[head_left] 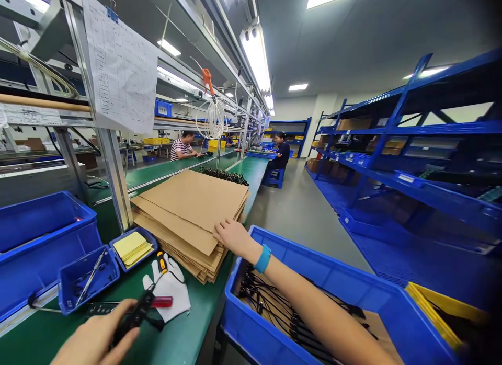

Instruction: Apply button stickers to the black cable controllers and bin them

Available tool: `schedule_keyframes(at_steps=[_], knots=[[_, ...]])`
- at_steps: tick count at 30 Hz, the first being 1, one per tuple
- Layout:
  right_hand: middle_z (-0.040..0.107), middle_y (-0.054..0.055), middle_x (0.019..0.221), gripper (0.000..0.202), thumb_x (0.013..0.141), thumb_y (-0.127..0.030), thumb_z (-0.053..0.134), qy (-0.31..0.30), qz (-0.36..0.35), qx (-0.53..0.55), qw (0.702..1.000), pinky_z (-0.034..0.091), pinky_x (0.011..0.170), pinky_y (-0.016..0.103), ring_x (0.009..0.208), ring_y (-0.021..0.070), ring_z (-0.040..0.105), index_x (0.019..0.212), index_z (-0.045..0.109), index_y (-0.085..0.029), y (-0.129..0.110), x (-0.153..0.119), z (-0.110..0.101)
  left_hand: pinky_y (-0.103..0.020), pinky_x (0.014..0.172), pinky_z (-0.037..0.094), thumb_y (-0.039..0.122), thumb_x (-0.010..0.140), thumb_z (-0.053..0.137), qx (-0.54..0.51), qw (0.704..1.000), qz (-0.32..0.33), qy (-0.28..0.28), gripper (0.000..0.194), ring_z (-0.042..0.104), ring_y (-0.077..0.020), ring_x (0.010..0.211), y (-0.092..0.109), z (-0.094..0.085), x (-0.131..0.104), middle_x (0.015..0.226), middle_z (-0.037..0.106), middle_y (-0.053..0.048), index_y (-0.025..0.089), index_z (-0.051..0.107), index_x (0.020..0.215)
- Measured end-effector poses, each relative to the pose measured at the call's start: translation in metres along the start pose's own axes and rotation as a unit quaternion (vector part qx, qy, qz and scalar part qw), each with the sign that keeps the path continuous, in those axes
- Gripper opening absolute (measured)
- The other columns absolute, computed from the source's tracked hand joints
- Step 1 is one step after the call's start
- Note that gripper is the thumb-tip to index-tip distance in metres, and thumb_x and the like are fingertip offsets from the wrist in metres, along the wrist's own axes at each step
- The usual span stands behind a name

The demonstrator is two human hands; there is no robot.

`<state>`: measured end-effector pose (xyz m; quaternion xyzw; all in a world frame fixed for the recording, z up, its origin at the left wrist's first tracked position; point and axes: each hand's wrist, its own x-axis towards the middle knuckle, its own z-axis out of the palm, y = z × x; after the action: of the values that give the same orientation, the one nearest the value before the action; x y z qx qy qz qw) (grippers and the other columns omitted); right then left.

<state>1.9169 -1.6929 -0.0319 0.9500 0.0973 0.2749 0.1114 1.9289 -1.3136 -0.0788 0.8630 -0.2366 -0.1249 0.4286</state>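
My right hand (232, 235) reaches forward and rests on the near edge of a stack of brown cardboard sheets (192, 208) on the green bench; a blue band sits on that wrist. My left hand (96, 338) at the bottom left is closed around a black cable part (135, 317). Just beyond it lie a white glove (172, 294) and a screwdriver with a red and black handle (160, 301). Under my right forearm a large blue bin (345, 289) holds several black cables (274, 310).
Small blue trays hold yellow notes (131, 247) and tweezers (92, 275); a bigger blue bin (43, 234) stands at the left. A metal post (113, 171) carries a paper sheet. Two people sit farther along the bench. Blue shelving (411, 145) lines the right of the aisle.
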Motion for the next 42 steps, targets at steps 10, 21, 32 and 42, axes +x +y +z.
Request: schedule_keyframes(at_steps=[10, 21, 32, 42], knots=[[0.060, 0.008, 0.066, 0.036, 0.098, -0.020, 0.034, 0.154, 0.047, -0.083, 0.984, 0.032, 0.060, 0.031, 0.065, 0.0192, 0.051, 0.075, 0.061, -0.014, 0.005, -0.010, -0.092, -0.041, 0.096, 0.047, 0.059, 0.070, 0.068, -0.168, 0.984, 0.041, -0.045, 0.063, 0.061, -0.0313, 0.107, 0.039, 0.020, 0.009, 0.119, 0.065, -0.011, 0.024, 0.059, 0.122], [0.065, 0.009, 0.090, 0.029, 0.091, -0.042, 0.046, -0.011, -0.038, 0.195, 0.980, 0.045, 0.068, 0.035, 0.078, 0.0217, 0.056, 0.097, 0.060, -0.017, -0.106, -0.123, -0.127, -0.037, 0.079, 0.057, 0.019, 0.073, 0.074, -0.597, 0.781, -0.144, 0.112, 0.045, 0.064, -0.0281, 0.103, 0.096, 0.079, 0.032, 0.117, 0.065, -0.012, 0.016, 0.057, 0.115], [0.054, 0.019, 0.130, 0.063, 0.084, -0.043, 0.059, 0.048, 0.083, 0.145, 0.985, 0.045, 0.097, 0.051, 0.116, 0.0342, 0.049, 0.137, 0.043, -0.013, -0.136, -0.108, -0.096, -0.036, 0.103, 0.045, 0.030, 0.057, 0.088, -0.673, 0.737, -0.057, 0.038, 0.090, 0.055, -0.0295, 0.118, 0.111, 0.136, -0.005, 0.125, 0.061, -0.013, 0.017, 0.042, 0.133], [0.045, 0.024, 0.136, 0.058, 0.084, -0.040, 0.056, 0.190, 0.371, 0.163, 0.894, 0.030, 0.104, 0.061, 0.130, 0.0402, 0.037, 0.132, 0.045, -0.010, 0.035, -0.086, -0.129, -0.044, 0.093, 0.051, 0.037, 0.054, 0.088, -0.643, 0.761, -0.093, 0.002, 0.070, 0.062, -0.0354, 0.107, 0.069, 0.154, -0.009, 0.103, 0.071, -0.017, 0.011, 0.060, 0.113]])
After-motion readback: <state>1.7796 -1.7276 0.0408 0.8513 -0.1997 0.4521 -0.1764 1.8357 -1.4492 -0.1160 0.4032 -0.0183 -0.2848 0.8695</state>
